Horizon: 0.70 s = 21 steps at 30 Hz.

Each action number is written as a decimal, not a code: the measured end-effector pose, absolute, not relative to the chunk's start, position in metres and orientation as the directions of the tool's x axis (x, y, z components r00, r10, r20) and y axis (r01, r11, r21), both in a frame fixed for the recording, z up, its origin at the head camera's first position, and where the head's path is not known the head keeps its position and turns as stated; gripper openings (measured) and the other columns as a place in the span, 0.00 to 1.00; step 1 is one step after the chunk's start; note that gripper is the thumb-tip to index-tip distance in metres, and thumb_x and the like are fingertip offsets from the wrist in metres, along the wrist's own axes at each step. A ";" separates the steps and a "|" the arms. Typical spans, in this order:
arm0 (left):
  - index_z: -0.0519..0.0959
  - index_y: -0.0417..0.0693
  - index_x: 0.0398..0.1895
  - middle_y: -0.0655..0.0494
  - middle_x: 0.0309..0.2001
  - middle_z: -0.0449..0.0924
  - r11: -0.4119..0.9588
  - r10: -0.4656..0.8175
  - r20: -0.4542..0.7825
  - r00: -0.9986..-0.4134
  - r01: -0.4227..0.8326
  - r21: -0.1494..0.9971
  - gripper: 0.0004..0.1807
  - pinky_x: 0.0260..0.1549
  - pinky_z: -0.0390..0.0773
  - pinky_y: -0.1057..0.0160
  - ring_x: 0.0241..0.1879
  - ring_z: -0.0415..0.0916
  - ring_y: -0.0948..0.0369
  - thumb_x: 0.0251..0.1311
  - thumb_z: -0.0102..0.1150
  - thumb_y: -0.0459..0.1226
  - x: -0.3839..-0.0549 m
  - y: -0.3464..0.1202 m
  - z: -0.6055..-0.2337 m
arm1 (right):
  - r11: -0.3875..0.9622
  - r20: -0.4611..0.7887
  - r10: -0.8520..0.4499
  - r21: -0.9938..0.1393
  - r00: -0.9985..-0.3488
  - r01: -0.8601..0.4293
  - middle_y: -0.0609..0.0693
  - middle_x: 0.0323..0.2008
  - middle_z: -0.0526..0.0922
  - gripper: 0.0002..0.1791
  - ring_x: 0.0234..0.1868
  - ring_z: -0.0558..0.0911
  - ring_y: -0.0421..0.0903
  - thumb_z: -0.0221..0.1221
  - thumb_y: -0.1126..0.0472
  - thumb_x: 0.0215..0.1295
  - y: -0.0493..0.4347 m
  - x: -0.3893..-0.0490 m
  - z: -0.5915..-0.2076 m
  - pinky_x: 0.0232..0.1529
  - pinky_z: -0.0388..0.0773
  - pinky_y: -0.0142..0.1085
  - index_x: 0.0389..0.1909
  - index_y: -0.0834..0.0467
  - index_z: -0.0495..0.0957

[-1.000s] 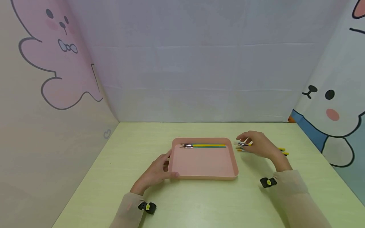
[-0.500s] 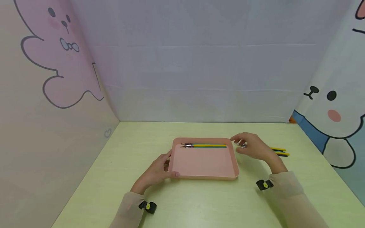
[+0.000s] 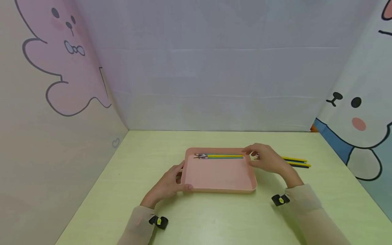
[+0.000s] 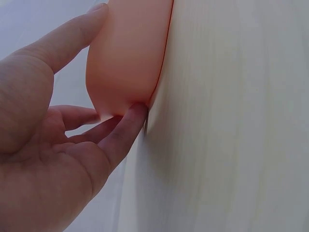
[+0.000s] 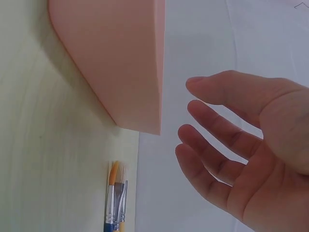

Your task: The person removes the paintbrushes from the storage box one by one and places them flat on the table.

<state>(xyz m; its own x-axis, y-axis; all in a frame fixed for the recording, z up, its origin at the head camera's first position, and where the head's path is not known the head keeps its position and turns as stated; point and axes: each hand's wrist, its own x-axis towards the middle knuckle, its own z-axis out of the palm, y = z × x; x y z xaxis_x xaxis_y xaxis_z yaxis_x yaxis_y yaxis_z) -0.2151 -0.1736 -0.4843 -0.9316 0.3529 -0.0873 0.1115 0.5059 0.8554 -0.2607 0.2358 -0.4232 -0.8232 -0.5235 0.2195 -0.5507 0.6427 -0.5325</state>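
A shallow pink tray (image 3: 218,177) lies on the pale table, and my left hand (image 3: 166,183) grips its near left corner. In the left wrist view, the thumb of that hand (image 4: 82,150) touches the tray's upper edge while fingertips meet its wall low down. Several paintbrushes (image 3: 226,156) with yellow and green handles lie side by side along the tray's far side. Over the tray's far right corner hovers my right hand (image 3: 266,160), fingers loosely bent and nothing held. More paintbrushes (image 3: 298,163) lie on the table right of the tray, their bristle ends (image 5: 116,193) visible in the right wrist view.
A light wood-grained table (image 3: 214,217) carries everything. A white curtain-like wall (image 3: 214,85) rises at its back edge. Side panels with cartoon animals (image 3: 361,136) stand left and right.
My right hand has moved left, from above the loose paintbrushes to the tray's far right corner, uncovering more of their handles. The left hand and the tray stay in place.
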 end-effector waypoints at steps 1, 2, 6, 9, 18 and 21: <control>0.53 0.58 0.87 0.47 0.73 0.67 0.502 0.354 -0.085 -0.932 0.113 0.857 0.61 0.67 0.78 0.49 0.68 0.74 0.51 0.55 0.83 0.49 -0.215 -0.174 -0.484 | 0.641 0.227 -0.526 -0.528 -0.820 -0.557 0.60 0.49 0.87 0.20 0.47 0.85 0.60 0.69 0.75 0.63 0.235 -0.261 -0.423 0.45 0.86 0.54 0.57 0.66 0.84; 0.53 0.58 0.87 0.47 0.73 0.67 0.499 0.355 -0.084 -0.931 0.113 0.859 0.61 0.68 0.78 0.48 0.68 0.74 0.51 0.55 0.83 0.48 -0.216 -0.174 -0.484 | 0.641 0.234 -0.528 -0.522 -0.817 -0.563 0.60 0.49 0.87 0.20 0.47 0.85 0.60 0.68 0.74 0.63 0.233 -0.260 -0.423 0.45 0.86 0.54 0.57 0.66 0.84; 0.52 0.57 0.88 0.46 0.74 0.67 0.494 0.359 -0.085 -0.929 0.113 0.862 0.61 0.68 0.77 0.48 0.69 0.73 0.50 0.56 0.82 0.49 -0.216 -0.173 -0.485 | 0.641 0.249 -0.527 -0.510 -0.812 -0.573 0.57 0.48 0.87 0.19 0.48 0.85 0.60 0.66 0.74 0.65 0.229 -0.258 -0.423 0.44 0.86 0.52 0.57 0.65 0.84; 0.52 0.56 0.88 0.47 0.74 0.66 0.498 0.360 -0.087 -0.929 0.112 0.860 0.62 0.68 0.77 0.48 0.69 0.73 0.50 0.55 0.82 0.50 -0.216 -0.173 -0.485 | 0.639 0.261 -0.529 -0.503 -0.807 -0.582 0.55 0.49 0.87 0.19 0.48 0.85 0.59 0.65 0.74 0.65 0.225 -0.256 -0.422 0.45 0.86 0.50 0.57 0.64 0.84; 0.51 0.53 0.88 0.45 0.74 0.66 0.493 0.361 -0.086 -0.929 0.112 0.863 0.62 0.68 0.78 0.50 0.70 0.73 0.49 0.56 0.82 0.48 -0.217 -0.173 -0.486 | 0.672 0.240 -0.551 -0.440 -0.799 -0.596 0.47 0.45 0.85 0.22 0.46 0.82 0.51 0.72 0.71 0.60 0.203 -0.253 -0.415 0.50 0.82 0.50 0.57 0.61 0.85; 0.51 0.52 0.87 0.44 0.73 0.67 0.484 0.352 -0.080 -0.932 0.109 0.868 0.63 0.67 0.79 0.50 0.69 0.74 0.48 0.55 0.83 0.47 -0.217 -0.173 -0.486 | 0.673 0.229 -0.574 -0.415 -0.786 -0.612 0.48 0.46 0.85 0.22 0.48 0.83 0.52 0.71 0.71 0.60 0.193 -0.257 -0.412 0.52 0.82 0.51 0.57 0.61 0.86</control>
